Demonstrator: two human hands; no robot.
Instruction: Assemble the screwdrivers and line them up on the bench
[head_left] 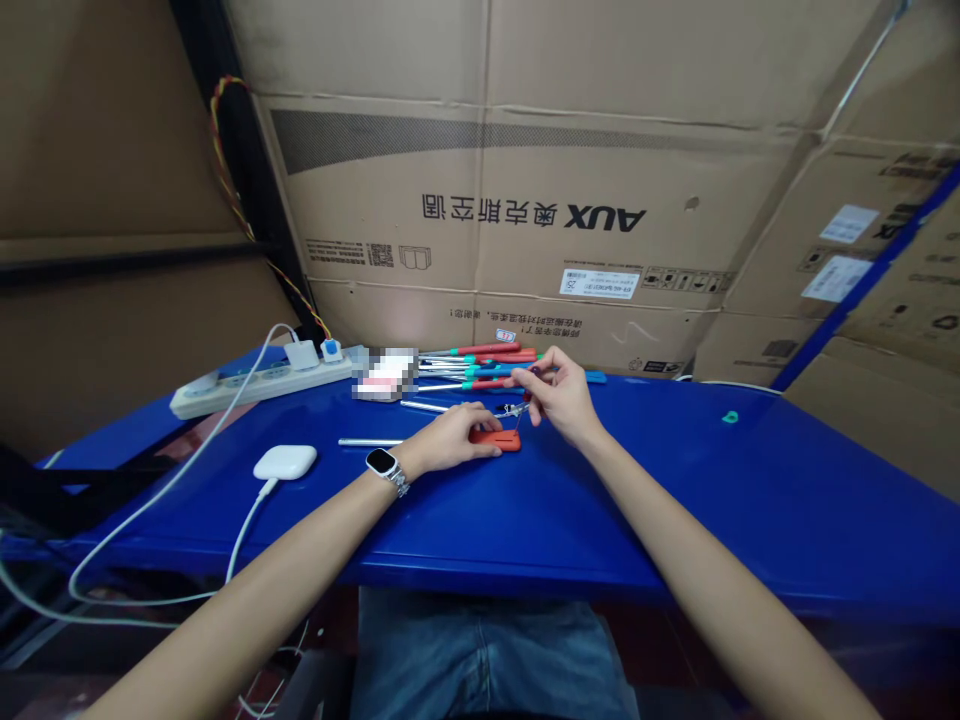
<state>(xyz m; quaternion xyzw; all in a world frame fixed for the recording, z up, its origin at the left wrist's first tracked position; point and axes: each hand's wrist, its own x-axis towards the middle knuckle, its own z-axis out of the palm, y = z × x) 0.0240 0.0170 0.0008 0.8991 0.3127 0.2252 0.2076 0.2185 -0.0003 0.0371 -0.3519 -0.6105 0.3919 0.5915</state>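
On the blue table, my left hand (457, 438) is closed over an orange-red handle (508, 440). A thin metal rod (367, 442) sticks out on that hand's other side, in line with the handle. My right hand (559, 395) pinches a small thin tool (527, 398) with a dark red upper part, its fine tip pointing down at the handle's right end. Whether the tip touches it I cannot tell. Just behind the left hand lies another silver rod (421, 406). Farther back is a pile of long rods with red handles (502, 349) and blue handles (592, 377).
A power strip (255, 388) with a white charger (301, 354) stands at the left rear. A white case (285, 462) trails a cable (251, 520) over the front edge. A blurred phone-like object (386, 375) lies by the pile. A green ring (730, 417) is at right; cardboard (525, 150) stands behind.
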